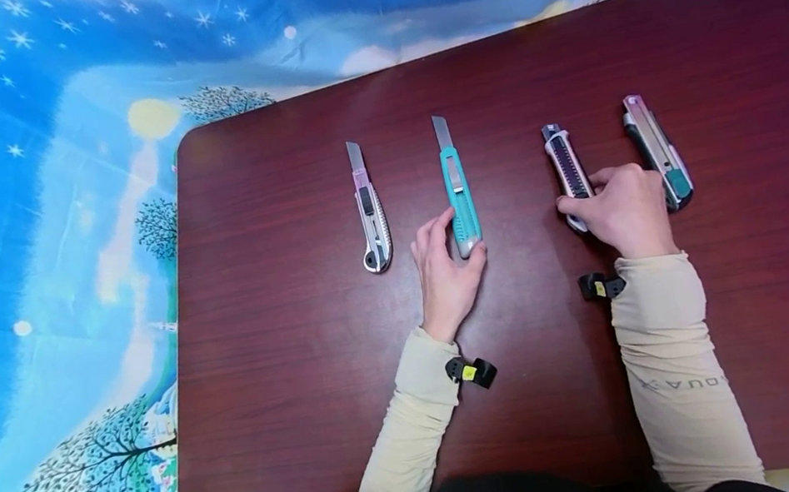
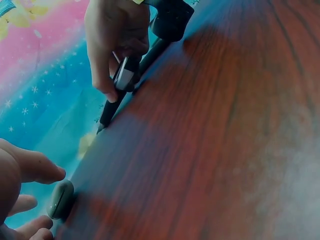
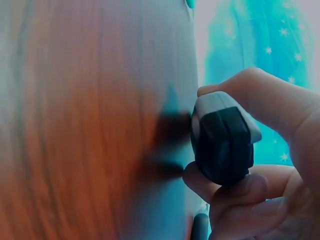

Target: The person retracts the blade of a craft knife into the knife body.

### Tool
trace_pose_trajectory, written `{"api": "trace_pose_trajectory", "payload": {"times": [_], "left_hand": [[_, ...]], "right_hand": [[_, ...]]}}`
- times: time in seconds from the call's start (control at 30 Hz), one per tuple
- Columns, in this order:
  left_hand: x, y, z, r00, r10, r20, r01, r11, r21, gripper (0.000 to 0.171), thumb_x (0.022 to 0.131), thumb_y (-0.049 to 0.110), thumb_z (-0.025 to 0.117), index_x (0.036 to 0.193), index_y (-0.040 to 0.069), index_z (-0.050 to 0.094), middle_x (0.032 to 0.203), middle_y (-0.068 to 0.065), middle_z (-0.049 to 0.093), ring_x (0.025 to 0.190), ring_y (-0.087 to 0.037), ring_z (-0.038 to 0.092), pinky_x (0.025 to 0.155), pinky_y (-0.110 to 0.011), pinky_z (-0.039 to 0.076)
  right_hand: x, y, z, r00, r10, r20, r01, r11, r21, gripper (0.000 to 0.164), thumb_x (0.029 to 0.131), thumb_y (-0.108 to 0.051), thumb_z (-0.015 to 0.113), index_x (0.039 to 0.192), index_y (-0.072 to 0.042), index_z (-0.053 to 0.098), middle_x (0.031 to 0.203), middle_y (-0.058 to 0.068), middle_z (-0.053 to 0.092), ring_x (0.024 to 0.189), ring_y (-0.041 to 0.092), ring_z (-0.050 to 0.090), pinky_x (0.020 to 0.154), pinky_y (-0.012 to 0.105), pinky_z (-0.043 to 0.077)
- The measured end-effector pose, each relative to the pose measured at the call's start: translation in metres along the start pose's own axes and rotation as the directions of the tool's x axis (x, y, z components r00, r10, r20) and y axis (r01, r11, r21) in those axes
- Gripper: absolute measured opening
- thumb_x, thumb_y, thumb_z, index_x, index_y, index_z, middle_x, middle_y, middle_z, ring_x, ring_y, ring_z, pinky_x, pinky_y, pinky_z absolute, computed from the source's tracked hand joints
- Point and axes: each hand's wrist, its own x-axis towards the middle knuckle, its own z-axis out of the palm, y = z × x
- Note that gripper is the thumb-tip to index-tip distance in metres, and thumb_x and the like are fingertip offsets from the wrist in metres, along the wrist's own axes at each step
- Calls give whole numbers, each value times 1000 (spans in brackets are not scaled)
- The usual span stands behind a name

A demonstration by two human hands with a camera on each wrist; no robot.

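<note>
In the head view, my left hand (image 1: 447, 276) is at the lower end of a teal utility knife (image 1: 461, 194), which lies on the table with its blade extended. The left wrist view has those fingers (image 2: 37, 167) spread around the knife's butt (image 2: 61, 200), with a gap on the thumb side. My right hand (image 1: 627, 209) holds a white-and-black utility knife (image 1: 568, 163) between thumb and fingers. Its dark butt end (image 3: 225, 140) faces the right wrist camera; no long blade sticks out. The palm side of the right hand is hidden from the head view.
A pink-and-silver utility knife (image 1: 372, 215) lies at the left, blade out. Beside the right hand lies a silver, black and green utility knife (image 1: 656, 146). The dark red wooden table (image 1: 290, 361) has a patterned blue cloth (image 1: 61, 242) behind and to its left.
</note>
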Motion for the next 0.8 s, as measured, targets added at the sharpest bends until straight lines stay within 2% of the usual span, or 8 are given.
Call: {"api": "trace_pose_trajectory", "payload": {"times": [0.17,0.37,0.8], "left_hand": [[0,0,-1,1000,3,4,-3,1000,8,59,72,18,71,126,14,48,119,-4,47,103,-19,39,85,-30,39],[1,0,-1,1000,11,10,-11,1000,21,59,72,19,71,126,14,48,121,-3,48,104,-18,40,86,-30,39],[1,-2,-1,999,30,11,-31,999,29,56,74,19,69,125,14,49,120,-1,49,102,-16,42,85,-28,39]], "right_hand": [[-1,-6,5,1000,-1,4,1,1000,10,43,70,-41,68,89,-2,68,73,17,65,69,33,51,53,37,38],[-2,-8,9,1000,-20,-20,21,1000,21,42,70,-38,70,88,0,66,74,18,64,70,34,52,56,41,40],[-2,-8,7,1000,-11,11,11,999,36,47,74,-40,67,96,2,62,84,18,62,79,32,51,61,39,40]]}}
